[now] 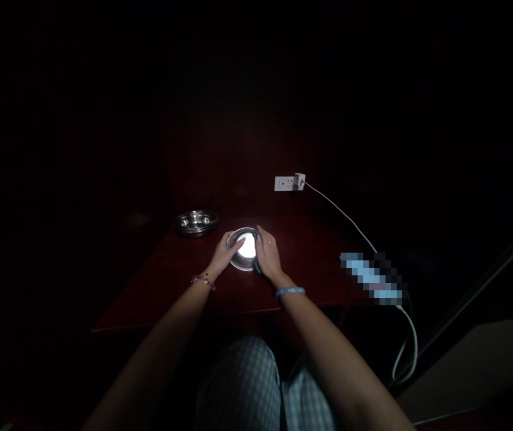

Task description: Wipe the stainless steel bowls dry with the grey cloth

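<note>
A round, shiny steel bowl (239,261) is in front of me over the table, with a bright glare on its inner bottom. My left hand (224,254) grips the bowl's left side, the thumb over the rim and the fingers around the outside. My right hand (269,254) is closed at the right side of the bowl. Under its palm and fingers shows a dark grey cloth (257,267), pressed against the rim. Most of the cloth is hidden by the hand.
Several nested steel plates (196,222) rest at the table's back left. A white charger (300,180) sits in a wall socket (283,184). Its white cable (343,214) runs down to a blurred-out blue object (370,279) at the right edge of the dark red table (170,299). The surroundings are very dark.
</note>
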{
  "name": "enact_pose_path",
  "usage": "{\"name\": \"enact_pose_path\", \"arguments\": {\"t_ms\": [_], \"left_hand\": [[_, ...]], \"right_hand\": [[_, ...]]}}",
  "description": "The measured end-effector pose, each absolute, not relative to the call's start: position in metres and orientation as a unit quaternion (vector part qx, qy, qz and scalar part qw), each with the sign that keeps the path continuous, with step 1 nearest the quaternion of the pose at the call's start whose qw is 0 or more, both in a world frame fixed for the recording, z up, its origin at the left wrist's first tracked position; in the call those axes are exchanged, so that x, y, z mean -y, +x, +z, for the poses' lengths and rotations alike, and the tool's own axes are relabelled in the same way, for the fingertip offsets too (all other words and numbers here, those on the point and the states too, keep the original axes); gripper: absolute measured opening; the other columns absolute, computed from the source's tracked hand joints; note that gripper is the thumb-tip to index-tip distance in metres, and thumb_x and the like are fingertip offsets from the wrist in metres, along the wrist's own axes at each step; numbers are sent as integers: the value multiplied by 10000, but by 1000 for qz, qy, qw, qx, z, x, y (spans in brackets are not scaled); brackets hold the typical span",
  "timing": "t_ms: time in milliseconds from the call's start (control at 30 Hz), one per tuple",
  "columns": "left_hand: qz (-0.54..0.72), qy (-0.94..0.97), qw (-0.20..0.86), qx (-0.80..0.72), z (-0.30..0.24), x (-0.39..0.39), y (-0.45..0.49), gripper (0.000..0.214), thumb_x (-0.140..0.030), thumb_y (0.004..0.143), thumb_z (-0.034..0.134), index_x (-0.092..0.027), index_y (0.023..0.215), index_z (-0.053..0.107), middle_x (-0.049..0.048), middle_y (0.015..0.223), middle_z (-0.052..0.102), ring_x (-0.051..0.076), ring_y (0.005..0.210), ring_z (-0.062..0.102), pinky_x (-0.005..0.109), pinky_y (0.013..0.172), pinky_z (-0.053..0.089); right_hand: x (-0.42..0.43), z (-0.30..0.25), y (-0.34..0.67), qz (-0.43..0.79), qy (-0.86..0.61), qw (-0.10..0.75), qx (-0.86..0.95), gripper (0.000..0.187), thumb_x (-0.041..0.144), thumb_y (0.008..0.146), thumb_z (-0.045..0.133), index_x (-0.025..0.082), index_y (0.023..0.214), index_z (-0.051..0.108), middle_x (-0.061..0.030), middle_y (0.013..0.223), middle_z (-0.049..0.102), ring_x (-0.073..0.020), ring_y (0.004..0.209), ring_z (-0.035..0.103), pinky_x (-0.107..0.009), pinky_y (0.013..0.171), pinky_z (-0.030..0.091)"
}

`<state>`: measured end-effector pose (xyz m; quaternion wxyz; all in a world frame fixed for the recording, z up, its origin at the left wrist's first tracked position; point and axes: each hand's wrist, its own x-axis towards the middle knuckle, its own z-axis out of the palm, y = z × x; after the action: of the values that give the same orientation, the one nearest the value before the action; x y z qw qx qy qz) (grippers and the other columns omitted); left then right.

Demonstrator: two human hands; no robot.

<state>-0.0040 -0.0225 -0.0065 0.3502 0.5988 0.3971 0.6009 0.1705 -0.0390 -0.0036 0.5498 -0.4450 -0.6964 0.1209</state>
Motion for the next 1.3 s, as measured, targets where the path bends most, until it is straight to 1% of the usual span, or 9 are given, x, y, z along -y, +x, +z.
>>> {"name": "enact_pose_path", "arguments": {"t_ms": [267, 433, 567, 700, 800, 900, 1100, 1200, 1300], "left_hand": [[613, 585, 347, -403, -8, 19, -4, 395, -469, 771, 821, -221, 1021, 642, 35, 1002, 707, 243, 988, 659, 412, 995, 513], [611, 595, 333, -403, -9, 18, -5, 360, -438, 785, 804, -231, 1026, 634, 18, 989, 685, 228, 988, 651, 396, 991, 513], [608, 597, 334, -402, -8, 17, -6, 305, -360, 782, 767, -230, 1024, 634, 21, 999, 685, 238, 1029, 663, 406, 1017, 519], [605, 593, 348, -402, -6, 17, -6, 284, -294, 774, 763, -224, 1016, 634, 30, 1019, 708, 238, 1039, 672, 420, 1061, 515], [610, 591, 352, -394, -5, 17, -5, 292, -295, 775, 770, -218, 1021, 634, 40, 1040, 714, 240, 1055, 671, 418, 1073, 509], [608, 595, 354, -388, -5, 17, -5, 317, -343, 790, 783, -223, 1040, 628, 47, 1068, 722, 246, 1074, 666, 415, 1067, 503], [595, 613, 358, -377, -6, 16, -7, 407, -488, 808, 805, -229, 1058, 615, 45, 1048, 704, 248, 1068, 651, 410, 1045, 486], [594, 617, 360, -370, -6, 16, -8, 462, -527, 799, 817, -227, 1097, 630, 53, 1079, 711, 255, 1082, 657, 416, 1050, 493], [596, 619, 373, -350, -6, 17, -8, 528, -541, 773, 847, -220, 1138, 641, 79, 1151, 732, 287, 1148, 674, 454, 1099, 495]], "right_hand": [[51, 4, 171, 70, -420, 496, 757, 637, 468, 1110, 386, 157, 1652, 511, -168, 1697, 538, -304, 1592, 477, -534, 1366, 336], [61, 12, 165, 20, -392, 444, 806, 636, 464, 1119, 394, 188, 1688, 469, -144, 1745, 479, -300, 1637, 425, -547, 1382, 311], [65, 15, 160, 3, -374, 410, 832, 631, 443, 1122, 408, 201, 1703, 447, -124, 1752, 473, -286, 1650, 414, -544, 1393, 289], [64, 15, 161, 14, -372, 419, 828, 604, 382, 1131, 351, 187, 1690, 467, -121, 1743, 486, -271, 1648, 421, -538, 1392, 292], [63, 16, 163, 33, -374, 426, 823, 584, 364, 1133, 345, 212, 1677, 493, -98, 1731, 508, -260, 1649, 421, -538, 1397, 277], [63, 18, 165, 38, -381, 428, 818, 566, 355, 1132, 354, 250, 1666, 511, -70, 1725, 521, -252, 1650, 419, -547, 1398, 274], [62, 16, 165, 42, -405, 444, 798, 583, 355, 1132, 319, 234, 1673, 498, -67, 1748, 488, -251, 1659, 397, -535, 1396, 276], [58, 13, 167, 57, -425, 470, 772, 598, 389, 1136, 295, 224, 1674, 497, -69, 1779, 439, -260, 1659, 390, -528, 1403, 251], [51, 7, 169, 79, -429, 512, 740, 616, 454, 1139, 272, 238, 1660, 519, -71, 1780, 437, -266, 1647, 405, -527, 1397, 260]]}}
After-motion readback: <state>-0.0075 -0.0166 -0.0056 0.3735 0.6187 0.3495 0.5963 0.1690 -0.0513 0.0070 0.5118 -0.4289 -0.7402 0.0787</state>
